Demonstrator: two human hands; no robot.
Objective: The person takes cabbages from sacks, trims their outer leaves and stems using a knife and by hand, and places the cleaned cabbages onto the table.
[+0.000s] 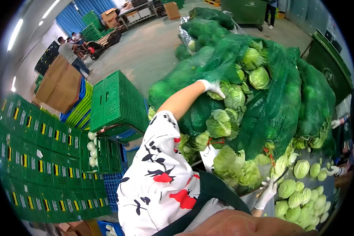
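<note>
My left hand (214, 87), in a white glove, reaches into the opening of a green mesh sack (188, 82) and lies on a cabbage (235, 96), thumb stretched out over the leaves. Other cabbages (259, 78) show through the same opening. Nearer to me, my right hand (266, 192), also gloved, is closed on a dark-handled knife (282, 175), beside loose leafy cabbage (251, 173). Trimmed cabbages (301, 169) lie on the grey table to its right.
Green crates (43, 157) are stacked at the left, with a closed crate stack (118, 98) nearer the middle. A co-worker's gloved hands (336, 170) are at the right edge. People (69, 51) stand far back left. Green bins (246, 11) stand behind the sacks.
</note>
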